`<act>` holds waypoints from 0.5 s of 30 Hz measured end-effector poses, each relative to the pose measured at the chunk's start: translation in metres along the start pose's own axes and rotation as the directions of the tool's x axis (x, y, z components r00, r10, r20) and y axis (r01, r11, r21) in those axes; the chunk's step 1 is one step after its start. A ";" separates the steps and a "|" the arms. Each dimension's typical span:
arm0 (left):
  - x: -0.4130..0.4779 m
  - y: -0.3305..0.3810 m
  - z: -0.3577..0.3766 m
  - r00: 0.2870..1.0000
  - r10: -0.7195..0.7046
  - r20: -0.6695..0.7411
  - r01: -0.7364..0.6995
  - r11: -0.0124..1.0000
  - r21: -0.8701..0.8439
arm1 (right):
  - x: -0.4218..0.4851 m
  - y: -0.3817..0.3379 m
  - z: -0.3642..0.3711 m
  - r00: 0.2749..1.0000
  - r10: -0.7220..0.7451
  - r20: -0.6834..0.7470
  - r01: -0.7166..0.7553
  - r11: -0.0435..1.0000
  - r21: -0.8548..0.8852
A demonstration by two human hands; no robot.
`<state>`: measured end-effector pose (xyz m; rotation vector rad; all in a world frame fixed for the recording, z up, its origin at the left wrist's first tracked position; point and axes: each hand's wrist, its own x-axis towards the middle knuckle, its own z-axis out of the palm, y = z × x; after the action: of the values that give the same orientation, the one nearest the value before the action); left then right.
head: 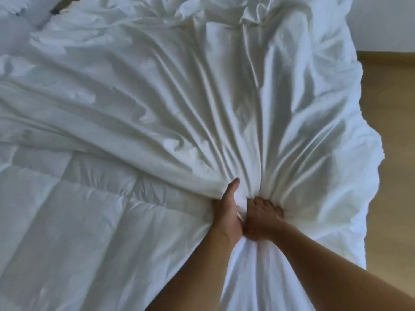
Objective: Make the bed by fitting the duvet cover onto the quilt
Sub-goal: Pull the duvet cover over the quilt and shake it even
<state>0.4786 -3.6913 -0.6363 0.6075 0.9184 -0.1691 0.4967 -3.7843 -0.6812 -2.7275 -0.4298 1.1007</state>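
- We find a white duvet cover (224, 90) spread over most of the bed, smooth and shiny, with long creases running fanwise toward the near edge.
- We note that these creases all meet at one bunched point near the bottom centre, where both hands hold the cloth.
- The left hand (228, 212) grips the gathered cover from the left side; its thumb lies straight along the fabric, and its fingers are hidden in the folds, wrapped into the bunch.
- The right hand (261, 217) is just beside it, touching it, with fingers (272, 206) curled tight round the same bunch of cover.
- Below the hands the cover hangs down toward us in a narrow gathered tail between the two forearms.
- The quilt (74, 212) lies bare at the lower left, its stitched panels showing; the edge of the cover crosses over it diagonally, so part of the quilt is under the cover.
- On the right the cover's edge hangs over the bedside, above a wooden floor (393, 153).
- A white wall (386, 21) stands at the upper right.
- Crumpled white bedding fills the upper left; we cannot tell what it is.
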 end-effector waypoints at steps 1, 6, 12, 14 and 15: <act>-0.002 0.018 0.000 0.997 0.068 0.026 -0.069 0.997 0.028 | 0.002 -0.004 0.003 0.999 0.034 -0.007 -0.034 0.999 -0.011; 0.014 0.203 -0.047 0.893 0.443 0.079 -0.440 0.896 -0.055 | 0.012 -0.018 0.008 0.984 0.168 -0.054 -0.173 0.979 -0.105; 0.030 0.207 -0.105 0.949 0.312 -0.042 -0.304 0.944 0.127 | 0.007 -0.035 0.007 0.959 0.269 -0.083 -0.281 0.942 -0.186; 0.019 0.187 -0.121 0.966 0.253 -0.060 -0.241 0.957 0.160 | 0.005 -0.037 0.006 0.955 0.286 -0.080 -0.296 0.934 -0.199; 0.010 0.185 -0.130 0.974 0.225 -0.040 -0.214 0.959 0.188 | 0.006 -0.038 0.007 0.952 0.295 -0.076 -0.305 0.930 -0.205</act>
<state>0.4656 -3.4656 -0.6254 0.8842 0.8930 -0.0347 0.4881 -3.7460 -0.6802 -3.0804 -0.1303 1.1158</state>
